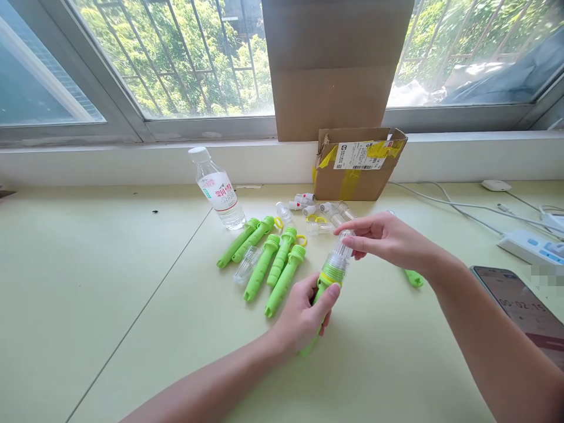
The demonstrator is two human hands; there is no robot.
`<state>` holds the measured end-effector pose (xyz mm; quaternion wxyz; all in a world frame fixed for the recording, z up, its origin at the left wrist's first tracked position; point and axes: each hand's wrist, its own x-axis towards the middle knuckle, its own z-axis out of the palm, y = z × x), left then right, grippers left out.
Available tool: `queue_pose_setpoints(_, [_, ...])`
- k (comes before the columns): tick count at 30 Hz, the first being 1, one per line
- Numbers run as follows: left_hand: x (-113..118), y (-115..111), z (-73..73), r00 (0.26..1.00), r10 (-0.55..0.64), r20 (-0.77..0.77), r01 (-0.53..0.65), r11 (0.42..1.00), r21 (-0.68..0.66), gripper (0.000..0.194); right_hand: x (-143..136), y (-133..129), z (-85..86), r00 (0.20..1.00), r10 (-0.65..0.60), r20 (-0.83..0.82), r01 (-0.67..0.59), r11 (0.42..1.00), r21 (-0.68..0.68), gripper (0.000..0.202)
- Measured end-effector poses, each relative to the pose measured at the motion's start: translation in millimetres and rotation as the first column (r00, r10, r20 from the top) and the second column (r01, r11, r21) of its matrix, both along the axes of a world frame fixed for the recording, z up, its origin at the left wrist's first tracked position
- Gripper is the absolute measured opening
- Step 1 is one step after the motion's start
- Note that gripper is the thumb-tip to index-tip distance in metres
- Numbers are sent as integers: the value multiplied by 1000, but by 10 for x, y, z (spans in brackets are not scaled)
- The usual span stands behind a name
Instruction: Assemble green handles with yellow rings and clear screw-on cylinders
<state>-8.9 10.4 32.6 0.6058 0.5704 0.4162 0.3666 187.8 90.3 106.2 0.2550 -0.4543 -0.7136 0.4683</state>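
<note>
My left hand (311, 308) is wrapped around a green plastic handle (331, 275), tilted up and away, with a yellow ring near its threaded top. On that end sits a ribbed clear plastic cap (341, 249); whether it is screwed down I cannot tell. The thumb and fingers of my right hand (379, 238) pinch the cap's far end. Left of my hands lie several loose green handles (286, 281) with threaded necks, and a clear cap (248, 264) rests among them. Another green piece (414, 278) is partly hidden behind my right wrist.
Clear parts (319, 228) and yellow rings (301, 240) lie beyond the handles. A water bottle (222, 197) stands at the back left, and an open cardboard box (356, 176) is by the wall. On the right are a power strip (531, 245), cables and a phone (520, 302).
</note>
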Motion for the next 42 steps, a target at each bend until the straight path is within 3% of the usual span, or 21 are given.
queue_pose_setpoints(4, [-7,5,-31,999,-31,-35,31,999,8,39,-11,15,-33,994,-43,100,33,995,93,36])
queue_pose_setpoints(10, [-1,-5,-48,997,-52,-60,54,998,23,38,-58,-2,-71,961,-145,234,116,984,134,59])
queue_pose_setpoints(13, [2,1,-47,998,-32,-50,33,999,19,38,-85,-17,-63,964,-149,219,119,982,143,58])
queue_pose_setpoints(18, [6,11,-34,999,-20,-48,21,1000,6,38,-120,-34,-33,984,-134,115,119,984,130,36])
queue_pose_setpoints(22, [8,12,-38,999,-4,-45,4,1000,6,38,-97,-43,0,989,-127,71,118,985,125,36])
queue_pose_setpoints(29, [-8,14,-54,999,-28,-46,29,1000,11,36,110,-25,123,997,64,53,-59,995,-85,45])
queue_pose_setpoints(35, [0,-11,-34,996,-59,-69,61,998,28,36,110,31,62,990,-14,142,22,998,-54,32])
queue_pose_setpoints(38, [11,-18,-12,995,-53,-87,56,998,23,35,63,54,-7,978,-82,190,80,997,17,38])
queue_pose_setpoints(42, [18,-9,4,996,-35,-80,36,999,15,32,-27,29,-19,992,-113,62,108,992,70,33])
